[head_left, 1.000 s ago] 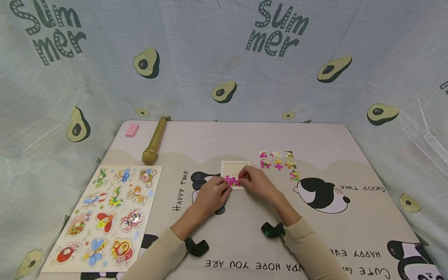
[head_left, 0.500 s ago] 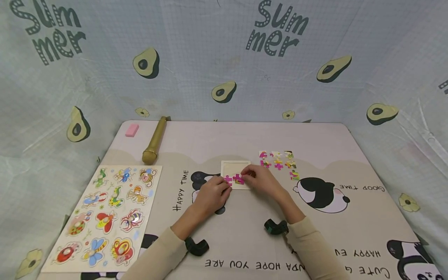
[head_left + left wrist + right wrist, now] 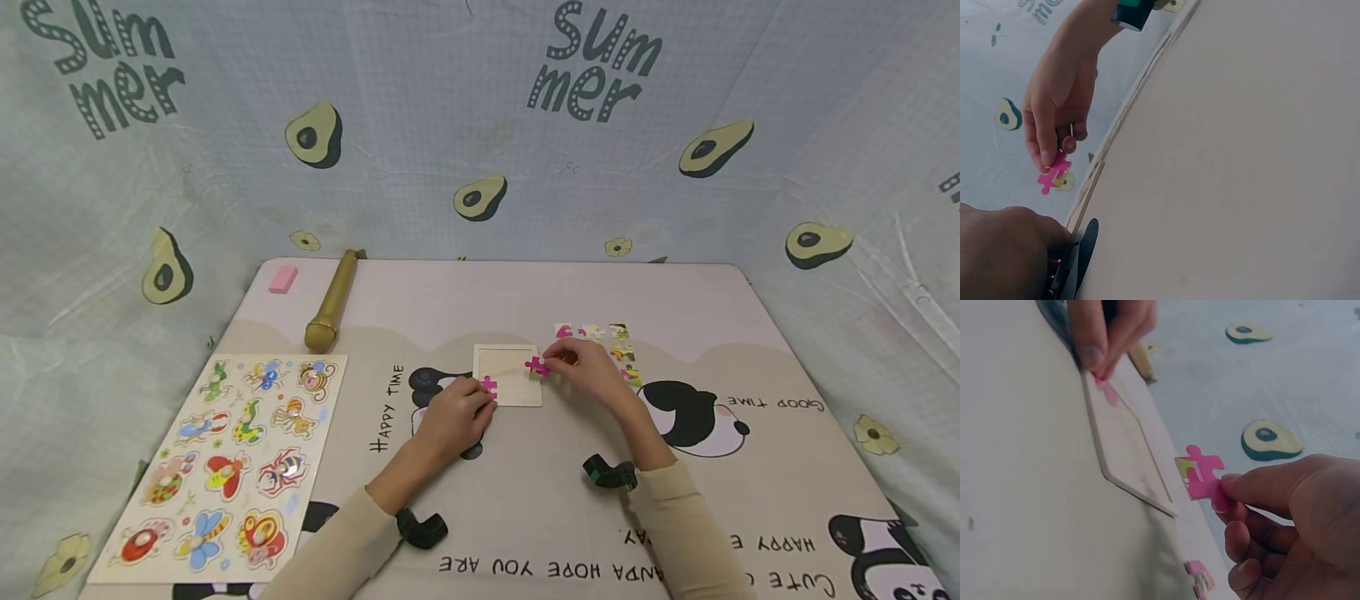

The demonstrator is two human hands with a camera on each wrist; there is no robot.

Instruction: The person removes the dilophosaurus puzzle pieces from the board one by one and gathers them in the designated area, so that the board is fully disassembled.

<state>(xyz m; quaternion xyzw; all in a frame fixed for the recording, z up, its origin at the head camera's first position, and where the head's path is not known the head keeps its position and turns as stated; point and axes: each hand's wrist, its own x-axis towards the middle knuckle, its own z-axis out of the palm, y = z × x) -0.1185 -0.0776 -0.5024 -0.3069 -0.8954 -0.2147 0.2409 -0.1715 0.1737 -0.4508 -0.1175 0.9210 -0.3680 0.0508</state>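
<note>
A small pale wooden puzzle tray [image 3: 510, 362] lies at the middle of the table. My left hand [image 3: 453, 417] rests at its near left corner, fingertips bent at a pink puzzle piece [image 3: 490, 387] inside the tray; the exact grip is partly hidden. Above the tray's right edge, my right hand [image 3: 588, 373] pinches another pink puzzle piece [image 3: 1204, 478] between thumb and finger. In the right wrist view this piece shows a yellow-green corner and is clear of the tray. Several loose puzzle pieces [image 3: 618, 332] lie beyond my right hand, partly covered by it.
A board with insect pictures [image 3: 247, 467] lies on the left of the table. Behind it are a gold microphone [image 3: 330, 308] and a pink block [image 3: 282, 279]. Patterned cloth [image 3: 405, 208] hangs around the table [image 3: 465, 292] at the back and sides.
My right hand has drawn its pink piece away from the piece at my left fingertips, rightward and slightly back, off the tray floor to its right edge. My left hand stays in place.
</note>
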